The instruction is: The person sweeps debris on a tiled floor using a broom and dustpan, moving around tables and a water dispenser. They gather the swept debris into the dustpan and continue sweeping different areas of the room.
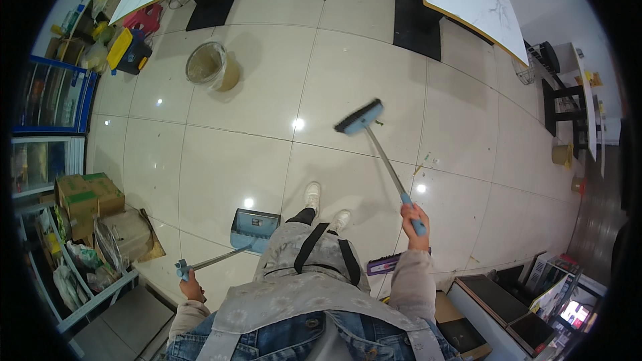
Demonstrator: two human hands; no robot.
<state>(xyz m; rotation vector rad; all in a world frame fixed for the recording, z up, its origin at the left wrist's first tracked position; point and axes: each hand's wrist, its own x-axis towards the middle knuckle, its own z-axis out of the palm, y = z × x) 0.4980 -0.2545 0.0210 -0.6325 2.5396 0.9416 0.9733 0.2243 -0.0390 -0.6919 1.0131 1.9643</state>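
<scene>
My right hand grips the blue handle of a broom. The blue broom head with dark bristles is ahead of me over the tiled floor. A small green scrap lies beside the head, and further bits of litter are scattered nearer the shaft. Down at the left, my left hand is closed around the top of a long-handled dustpan. Its blue pan rests on the floor by my legs, facing forward; I make out no litter in it.
A lined waste bin stands ahead on the left. Marble-topped tables on black bases flank the far floor. Cardboard boxes and glass-door fridges line the left side. A purple brush head lies by my right arm.
</scene>
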